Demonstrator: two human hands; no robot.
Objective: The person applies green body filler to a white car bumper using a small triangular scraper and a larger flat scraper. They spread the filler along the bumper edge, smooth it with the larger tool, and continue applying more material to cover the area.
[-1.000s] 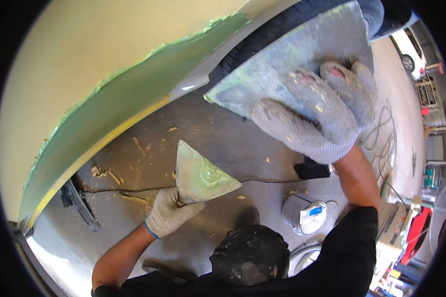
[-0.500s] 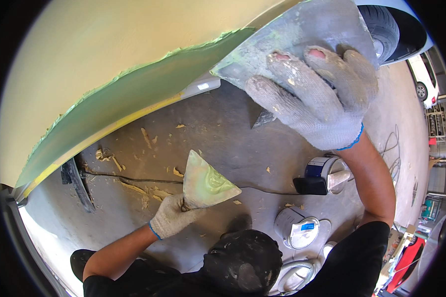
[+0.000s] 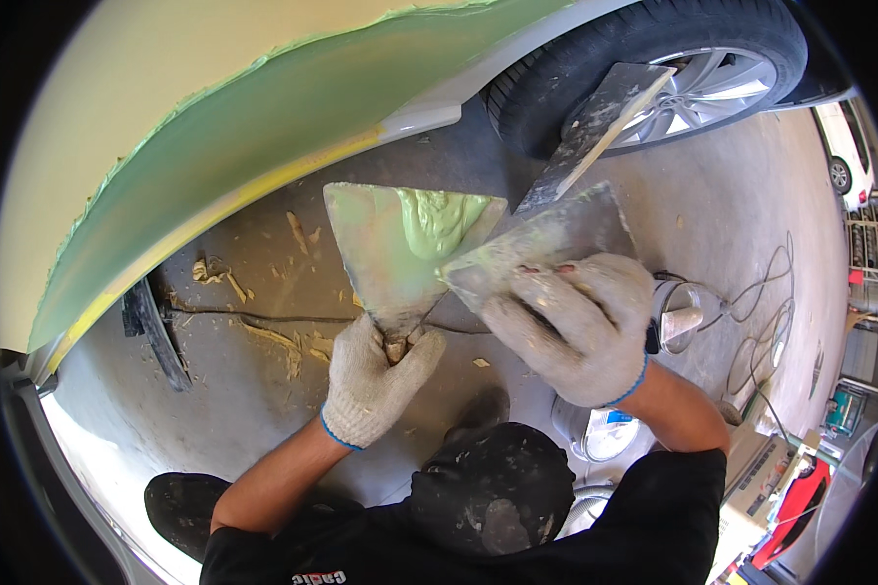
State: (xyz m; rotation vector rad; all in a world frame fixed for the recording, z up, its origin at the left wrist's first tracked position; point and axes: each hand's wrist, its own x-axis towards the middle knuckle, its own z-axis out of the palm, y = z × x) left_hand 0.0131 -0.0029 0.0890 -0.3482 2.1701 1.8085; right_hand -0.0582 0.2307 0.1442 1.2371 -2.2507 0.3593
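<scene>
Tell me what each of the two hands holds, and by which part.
The left hand grips a wide spreader carrying green filler by its narrow lower end. The right hand holds a second flat spreader with fingers across its blade.

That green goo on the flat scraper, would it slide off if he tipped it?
Probably not quickly. The green filler sits in a thick heaped blob on the wide spreader held by the left hand, so it looks pasty, not runny. It likely smears when pushed: the second spreader in the right hand touches its edge, and both blades carry smears.
</scene>
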